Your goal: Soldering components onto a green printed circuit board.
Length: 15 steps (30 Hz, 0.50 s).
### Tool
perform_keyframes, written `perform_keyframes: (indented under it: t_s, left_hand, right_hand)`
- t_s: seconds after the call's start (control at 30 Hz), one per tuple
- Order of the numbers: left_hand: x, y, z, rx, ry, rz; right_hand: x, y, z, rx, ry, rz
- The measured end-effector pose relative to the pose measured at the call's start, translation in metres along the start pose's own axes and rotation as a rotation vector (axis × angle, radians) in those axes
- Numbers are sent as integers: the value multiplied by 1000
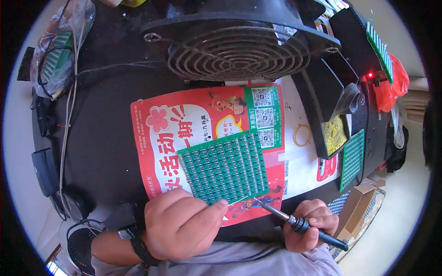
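A: Where does the green circuit board (224,168) lie?

B: Flat on a red printed flyer (184,124), below the black fan grille (237,50).

A: And the hands?

B: The left hand (177,225) is curled shut, its thumb tip pressing the board's near edge. The right hand (308,225) is closed around a soldering iron (294,222), whose tip points at the board's lower right corner.

A: Anything beside that?

B: A second green board (352,158) lies to the right.

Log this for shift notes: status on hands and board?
Left hand pinching green circuit board edge. Right hand gripping soldering iron, tip at board corner. Nothing between.
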<state>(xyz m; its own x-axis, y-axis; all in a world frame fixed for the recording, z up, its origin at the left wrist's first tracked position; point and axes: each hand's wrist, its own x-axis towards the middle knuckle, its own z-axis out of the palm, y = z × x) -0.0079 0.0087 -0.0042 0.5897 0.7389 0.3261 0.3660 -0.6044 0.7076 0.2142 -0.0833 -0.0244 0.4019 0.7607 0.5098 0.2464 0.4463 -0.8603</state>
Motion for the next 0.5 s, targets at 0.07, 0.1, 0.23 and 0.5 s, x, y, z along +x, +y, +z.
perform_keyframes:
  t_s: [0.07,0.1,0.23,0.5]
  left_hand:
    - [-1,2,-4,14,-22,-34]
    - [-2,4,-9,29,-42,-60]
    - [11,11,-23,-74,-95,-341]
    - [-3,9,-37,-459,199,-577]
  right_hand:
    - [-1,1,0,13,-9,-3]
    - [-2,1,1,26,-9,5]
    - [-1,-1,2,28,40,11]
    - [32,-11,5,-134,164,-55]
